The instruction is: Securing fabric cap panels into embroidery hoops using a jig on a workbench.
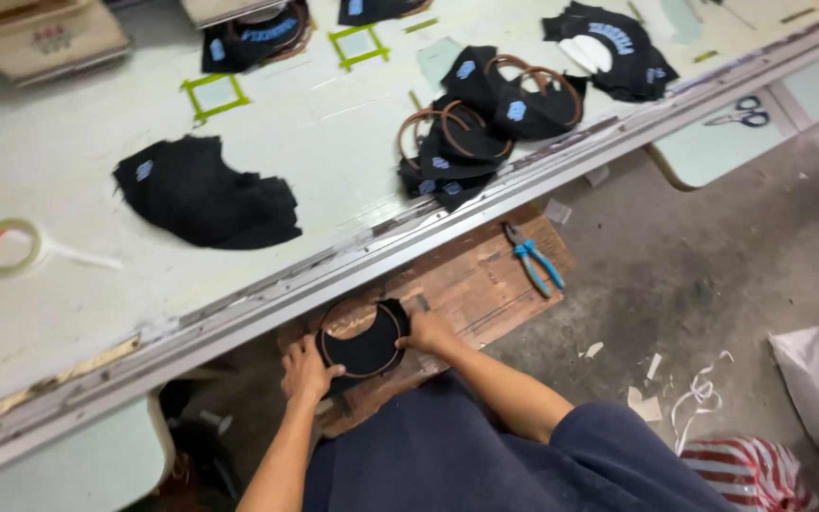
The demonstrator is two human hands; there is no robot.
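A round embroidery hoop with black fabric stretched in it (364,343) lies on a worn wooden board (471,275) below the table edge. My left hand (307,370) presses on the hoop's lower left rim. My right hand (427,334) grips the hoop's right rim. Both hands hold the hoop flat against the board.
Blue-handled pliers (533,260) lie on the board's far right. On the pale worktable (334,123) sit a stack of hooped black pieces (462,142), loose black fabric (206,194), a tape roll (9,246) and green tape squares (214,95). Scissors (739,116) rest on a side shelf. Scraps litter the floor (694,284).
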